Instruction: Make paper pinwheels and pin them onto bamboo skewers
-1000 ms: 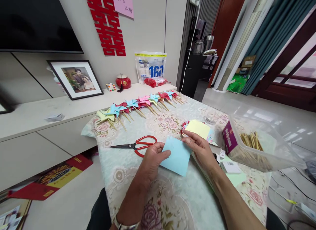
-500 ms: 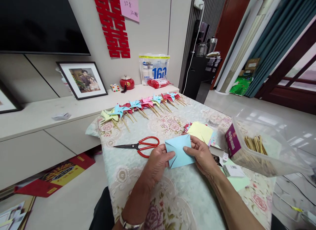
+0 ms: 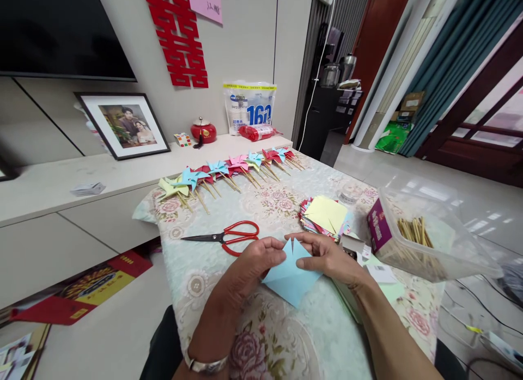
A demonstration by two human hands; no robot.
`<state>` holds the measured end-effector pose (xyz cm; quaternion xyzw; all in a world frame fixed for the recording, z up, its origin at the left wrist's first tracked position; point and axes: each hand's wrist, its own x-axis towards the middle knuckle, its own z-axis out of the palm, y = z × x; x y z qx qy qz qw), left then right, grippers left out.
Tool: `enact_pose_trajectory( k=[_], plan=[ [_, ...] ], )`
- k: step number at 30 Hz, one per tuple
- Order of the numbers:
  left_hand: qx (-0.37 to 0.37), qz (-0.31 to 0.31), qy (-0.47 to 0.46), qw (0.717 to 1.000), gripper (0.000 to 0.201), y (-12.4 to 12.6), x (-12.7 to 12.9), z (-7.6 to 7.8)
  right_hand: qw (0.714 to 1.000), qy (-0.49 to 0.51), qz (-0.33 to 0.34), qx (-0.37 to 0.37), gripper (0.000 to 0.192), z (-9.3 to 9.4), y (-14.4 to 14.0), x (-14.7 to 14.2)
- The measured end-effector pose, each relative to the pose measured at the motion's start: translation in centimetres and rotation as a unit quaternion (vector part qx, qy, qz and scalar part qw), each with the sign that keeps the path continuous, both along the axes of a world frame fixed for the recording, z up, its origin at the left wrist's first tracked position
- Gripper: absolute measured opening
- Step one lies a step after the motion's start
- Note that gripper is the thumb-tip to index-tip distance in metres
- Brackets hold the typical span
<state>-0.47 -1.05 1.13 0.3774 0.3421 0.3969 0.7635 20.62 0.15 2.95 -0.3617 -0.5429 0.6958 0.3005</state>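
A light blue square of paper (image 3: 293,279) is held between both hands, turned so one corner points toward me. A slit shows at its far corner. My left hand (image 3: 259,258) grips its left side, thumb on top. On the right side my right hand (image 3: 322,257) pinches it, thumb on top and fingers behind. Red-handled scissors (image 3: 223,238) lie to the left of the hands, blades pointing left. Just beyond the right hand sits a stack of coloured paper squares (image 3: 326,214), a yellow one on top.
Several paper pinwheels on sticks (image 3: 218,170) line the table's far edge. At right stands a clear plastic box (image 3: 433,260) with wooden sticks inside. Small boxes (image 3: 382,274) lie beside it. Behind the table runs a low cabinet (image 3: 110,206) with a framed photo (image 3: 122,124).
The blue paper has been rotated in my hands, so a corner now points toward me, and it sits slightly lower. The whole view has shifted a little.
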Motion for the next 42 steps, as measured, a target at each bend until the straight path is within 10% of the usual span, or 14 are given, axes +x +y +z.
enact_pose_trajectory(
  k=[4,11,16,27,36,42],
  plan=[
    [0.022,-0.031,0.009,0.999,0.038,-0.1,0.2,-0.6,0.999,-0.027,-0.005,0.018,0.054,0.0,-0.1,0.0],
    [-0.007,0.133,-0.043,0.99,0.038,0.6,0.9,-0.6,0.984,0.045,-0.173,0.02,0.056,-0.7,0.7,-0.4],
    [-0.019,0.128,-0.058,0.99,0.044,0.5,1.6,-0.3,0.973,0.046,-0.227,0.02,0.068,-1.3,0.8,-1.5],
    [-0.009,0.108,0.003,0.994,0.043,0.2,2.0,-0.7,0.969,-0.047,-0.191,0.148,0.067,-1.7,0.7,-1.6],
    [-0.049,0.3,-0.005,0.953,0.036,0.9,2.6,-1.0,0.774,-0.222,-0.318,0.501,0.023,-1.1,0.0,-2.0],
    [-0.037,0.326,-0.048,0.943,0.031,1.1,2.7,-0.7,0.741,-0.215,-0.207,0.601,0.011,-1.2,-1.0,-3.9]
  ],
)
